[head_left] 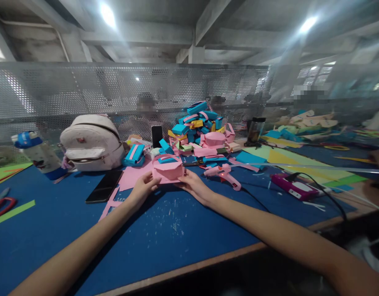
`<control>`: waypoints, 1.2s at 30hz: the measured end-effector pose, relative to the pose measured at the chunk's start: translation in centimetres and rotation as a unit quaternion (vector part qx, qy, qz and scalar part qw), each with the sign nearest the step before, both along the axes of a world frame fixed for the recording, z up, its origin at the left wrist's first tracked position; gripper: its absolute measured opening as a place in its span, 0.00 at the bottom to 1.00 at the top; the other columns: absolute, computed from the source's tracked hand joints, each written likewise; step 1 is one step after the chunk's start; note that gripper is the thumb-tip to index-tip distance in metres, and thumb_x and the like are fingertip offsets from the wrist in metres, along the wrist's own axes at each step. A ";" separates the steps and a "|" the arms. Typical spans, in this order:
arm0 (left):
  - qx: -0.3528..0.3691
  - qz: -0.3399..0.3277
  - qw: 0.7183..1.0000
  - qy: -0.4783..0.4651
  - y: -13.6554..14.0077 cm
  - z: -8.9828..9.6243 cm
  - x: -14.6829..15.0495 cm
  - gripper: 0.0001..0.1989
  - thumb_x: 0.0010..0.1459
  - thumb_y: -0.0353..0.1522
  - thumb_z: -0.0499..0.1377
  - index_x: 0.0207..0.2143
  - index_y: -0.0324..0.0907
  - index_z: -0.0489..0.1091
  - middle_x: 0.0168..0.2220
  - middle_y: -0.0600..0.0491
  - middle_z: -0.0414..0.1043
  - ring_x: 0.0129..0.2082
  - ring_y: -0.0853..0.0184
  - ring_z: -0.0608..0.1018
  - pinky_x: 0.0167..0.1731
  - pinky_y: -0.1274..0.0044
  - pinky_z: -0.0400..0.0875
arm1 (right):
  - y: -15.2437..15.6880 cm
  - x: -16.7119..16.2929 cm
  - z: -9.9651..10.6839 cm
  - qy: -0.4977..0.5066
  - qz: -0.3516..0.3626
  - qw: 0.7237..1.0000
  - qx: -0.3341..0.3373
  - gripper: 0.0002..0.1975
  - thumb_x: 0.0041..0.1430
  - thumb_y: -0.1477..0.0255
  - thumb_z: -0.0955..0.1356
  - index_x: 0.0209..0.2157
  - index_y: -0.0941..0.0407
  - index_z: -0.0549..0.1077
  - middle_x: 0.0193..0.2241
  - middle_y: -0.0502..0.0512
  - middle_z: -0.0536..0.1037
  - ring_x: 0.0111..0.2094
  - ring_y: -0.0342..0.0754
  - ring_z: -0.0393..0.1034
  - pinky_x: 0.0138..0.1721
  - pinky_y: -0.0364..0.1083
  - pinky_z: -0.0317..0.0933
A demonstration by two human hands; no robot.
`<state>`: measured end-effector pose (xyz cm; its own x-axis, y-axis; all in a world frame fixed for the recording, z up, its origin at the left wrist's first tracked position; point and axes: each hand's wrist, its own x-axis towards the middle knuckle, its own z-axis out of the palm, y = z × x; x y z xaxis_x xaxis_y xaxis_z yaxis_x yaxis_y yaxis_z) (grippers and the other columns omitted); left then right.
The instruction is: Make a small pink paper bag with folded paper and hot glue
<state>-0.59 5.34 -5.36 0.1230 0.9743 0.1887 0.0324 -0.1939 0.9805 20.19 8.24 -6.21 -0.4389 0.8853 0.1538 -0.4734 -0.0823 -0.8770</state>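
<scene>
Fingers of the left hand [142, 189] and right hand [194, 186] are closed on the pink box [167, 172] at its 8 and 4 o'clock, likely so that the paper stays level without the walls being squashed. The box is midway across the worktop [174, 234]; whether its base touches down, I cannot tell. Taking it as the clock's centre, pink strips [111, 203] lie at 8 and a phone [105, 187] at 9, set aside perhaps to leave the front free. A glue gun [225, 174] rests on its side at 3, nozzle pointing left and handle angled toward the right arm, which probably makes it easy to grab. Farther out at 3 is a purple device [294, 187]. Beyond, a backpack [91, 144] stands at 10, and another phone [157, 135] upright near 12, its support unclear. At 1, a pile [198, 123] of paper boxes is heaped high, presumably to save space, before a perforated screen [100, 82].
</scene>
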 end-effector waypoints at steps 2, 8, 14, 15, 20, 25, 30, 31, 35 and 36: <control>0.002 0.002 1.000 0.025 -0.2 0.1 0.1 0.16 0.63 0.37 0.58 0.50 0.39 0.67 0.48 0.48 0.70 0.43 0.63 0.76 0.42 0.66 0.74 | -0.1 0.0 0.1 -0.010 0.005 1.000 -0.001 0.19 0.46 0.72 0.75 0.42 0.55 0.73 0.43 0.54 0.78 0.43 0.49 0.73 0.47 0.49 0.67; 0.047 0.039 0.996 0.057 -0.2 0.1 0.4 0.18 0.62 0.36 0.59 0.53 0.40 0.65 0.49 0.47 0.70 0.43 0.63 0.76 0.41 0.67 0.75 | -0.2 -0.1 -0.1 -0.007 0.012 1.000 -0.011 0.20 0.46 0.74 0.75 0.42 0.55 0.73 0.42 0.52 0.78 0.43 0.49 0.74 0.45 0.48 0.69; 0.197 0.149 0.965 0.088 -0.7 0.5 1.2 0.49 0.48 0.38 0.69 0.65 0.57 0.42 0.63 0.44 0.51 0.61 0.52 0.63 0.52 0.62 0.70 | -0.6 -0.3 0.1 0.051 0.049 0.997 -0.030 0.18 0.52 0.69 0.73 0.45 0.56 0.71 0.46 0.56 0.77 0.48 0.51 0.72 0.51 0.54 0.68; 0.221 0.153 0.957 0.106 -1.0 0.6 1.5 0.51 0.46 0.38 0.70 0.65 0.58 0.42 0.64 0.45 0.47 0.63 0.51 0.60 0.53 0.61 0.69 | -0.7 -0.4 0.3 0.057 0.063 0.996 -0.032 0.18 0.53 0.68 0.73 0.45 0.57 0.71 0.47 0.58 0.76 0.49 0.52 0.72 0.52 0.54 0.67; 0.287 0.133 0.927 0.204 -2.6 1.0 3.1 0.55 0.45 0.38 0.71 0.67 0.55 0.39 0.64 0.44 0.42 0.66 0.48 0.52 0.58 0.55 0.62 | -1.4 -0.5 0.6 0.056 0.122 0.990 -0.031 0.19 0.54 0.66 0.72 0.47 0.57 0.72 0.51 0.60 0.75 0.52 0.53 0.70 0.54 0.54 0.65; 0.319 0.149 0.902 0.251 -2.9 1.3 3.4 0.62 0.42 0.38 0.72 0.68 0.53 0.32 0.64 0.42 0.39 0.66 0.46 0.47 0.62 0.51 0.51 | -1.8 -0.5 0.6 0.008 0.174 0.985 -0.017 0.22 0.53 0.65 0.74 0.48 0.56 0.73 0.48 0.59 0.77 0.51 0.51 0.71 0.48 0.48 0.67; 0.325 0.153 0.899 0.249 -2.4 1.1 2.7 0.57 0.44 0.35 0.71 0.66 0.53 0.35 0.66 0.42 0.38 0.66 0.45 0.49 0.61 0.56 0.57 | -2.2 -0.5 0.9 -0.029 0.197 0.980 0.026 0.26 0.48 0.61 0.76 0.47 0.57 0.74 0.46 0.61 0.77 0.46 0.51 0.73 0.46 0.48 0.67; 0.322 0.152 0.901 0.246 -2.3 1.1 2.6 0.55 0.46 0.34 0.70 0.66 0.53 0.37 0.66 0.42 0.39 0.65 0.45 0.51 0.60 0.57 0.58 | -2.3 -0.5 1.0 -0.037 0.197 0.979 0.035 0.26 0.48 0.61 0.76 0.47 0.58 0.74 0.46 0.61 0.77 0.47 0.52 0.73 0.47 0.49 0.67; 0.316 0.150 0.907 0.233 -1.7 0.8 2.2 0.51 0.46 0.35 0.69 0.64 0.55 0.39 0.63 0.43 0.45 0.63 0.46 0.56 0.59 0.58 0.61 | -2.0 -0.7 0.8 -0.063 0.157 0.983 0.073 0.26 0.50 0.58 0.74 0.46 0.58 0.73 0.45 0.63 0.76 0.45 0.53 0.73 0.46 0.52 0.68; 0.317 0.150 0.908 0.231 -1.6 0.7 2.1 0.51 0.46 0.35 0.69 0.64 0.56 0.39 0.62 0.44 0.46 0.63 0.46 0.56 0.58 0.59 0.61 | -1.8 -0.7 0.6 -0.066 0.130 0.986 0.084 0.26 0.51 0.57 0.73 0.47 0.57 0.71 0.45 0.62 0.76 0.46 0.53 0.72 0.46 0.52 0.68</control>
